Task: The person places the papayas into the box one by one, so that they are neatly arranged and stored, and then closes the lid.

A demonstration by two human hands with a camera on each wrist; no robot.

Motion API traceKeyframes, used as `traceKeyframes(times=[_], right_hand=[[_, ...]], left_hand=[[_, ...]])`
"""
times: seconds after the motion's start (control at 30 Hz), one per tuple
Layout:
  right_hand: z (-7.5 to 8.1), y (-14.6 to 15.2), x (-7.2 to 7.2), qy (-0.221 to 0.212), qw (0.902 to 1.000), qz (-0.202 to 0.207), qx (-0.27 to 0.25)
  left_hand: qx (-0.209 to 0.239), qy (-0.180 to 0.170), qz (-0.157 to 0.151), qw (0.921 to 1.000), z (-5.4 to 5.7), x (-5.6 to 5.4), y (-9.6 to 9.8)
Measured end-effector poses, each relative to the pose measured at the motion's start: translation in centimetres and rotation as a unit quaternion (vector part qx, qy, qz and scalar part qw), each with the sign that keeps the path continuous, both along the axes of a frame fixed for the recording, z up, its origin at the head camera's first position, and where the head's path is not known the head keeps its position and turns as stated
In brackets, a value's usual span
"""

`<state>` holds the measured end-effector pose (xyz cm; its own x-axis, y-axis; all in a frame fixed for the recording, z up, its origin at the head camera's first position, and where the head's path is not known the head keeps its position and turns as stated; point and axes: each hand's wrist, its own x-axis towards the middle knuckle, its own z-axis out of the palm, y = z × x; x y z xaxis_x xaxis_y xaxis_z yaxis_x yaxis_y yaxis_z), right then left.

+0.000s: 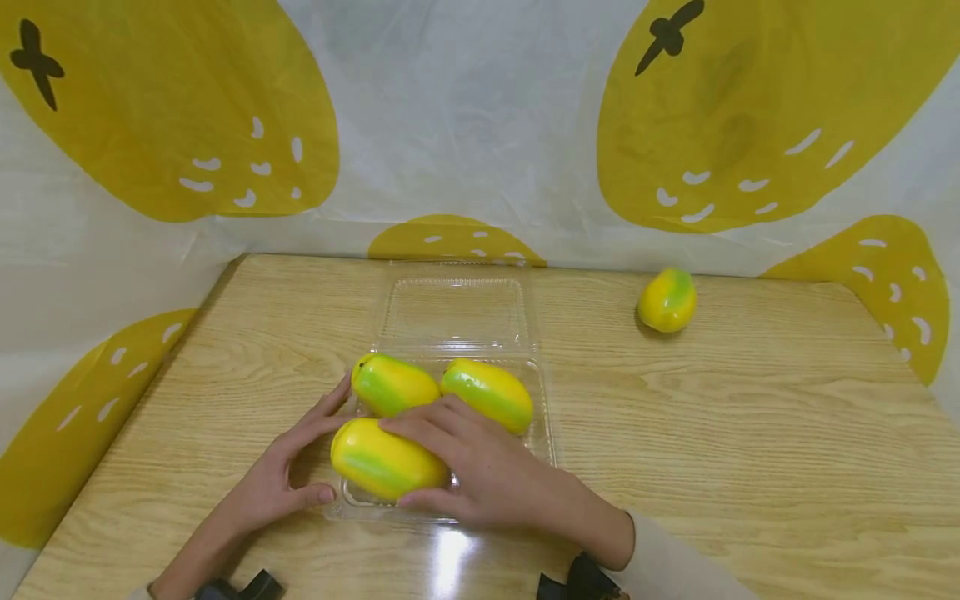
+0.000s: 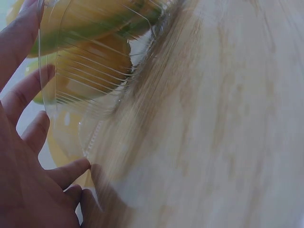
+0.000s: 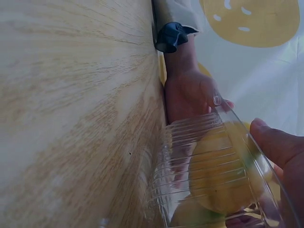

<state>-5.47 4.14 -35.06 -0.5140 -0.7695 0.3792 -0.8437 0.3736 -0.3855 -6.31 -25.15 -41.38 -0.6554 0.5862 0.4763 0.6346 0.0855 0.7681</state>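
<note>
A clear plastic clamshell box lies with its lid folded back, away from the person. Inside its base are two yellow-green papayas, a rear left papaya and a rear right papaya. My right hand grips a front papaya over the near part of the base, fingers on top and thumb on the near side. At the box's left side is my left hand, fingers spread and thumb apart. In the left wrist view its fingertips lie along the box wall.
Another papaya sits by itself at the back right of the wooden table. A white cloth with large yellow fruit prints hangs behind the table and along its left side. Dark wrist gear shows at the bottom edge.
</note>
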Motion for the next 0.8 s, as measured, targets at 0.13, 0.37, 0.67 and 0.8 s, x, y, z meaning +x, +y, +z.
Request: traceKeyframes(times=[0.13, 0.37, 0.67, 0.8], right_hand=[[-0.07, -0.08, 0.03, 0.006, 1.0, 0.001, 0.003], [-0.36, -0.14, 0.04, 0.015, 0.9999, -0.001, 0.003], [-0.53, -0.15, -0.05, 0.029, 0.9996, 0.006, -0.002], [-0.56, -0.1, -0.09, 0.028, 0.9996, 0.009, -0.002]], left_hand=[[0.004, -0.006, -0.007, 0.9999, 0.06, 0.11, 0.08], [0.0, -0.01, -0.004, 0.9999, 0.23, 0.16, 0.2], [-0.001, -0.009, -0.005, 0.9999, 0.02, 0.08, 0.07], [0.002, -0.005, -0.007, 1.0, 0.02, 0.03, 0.15]])
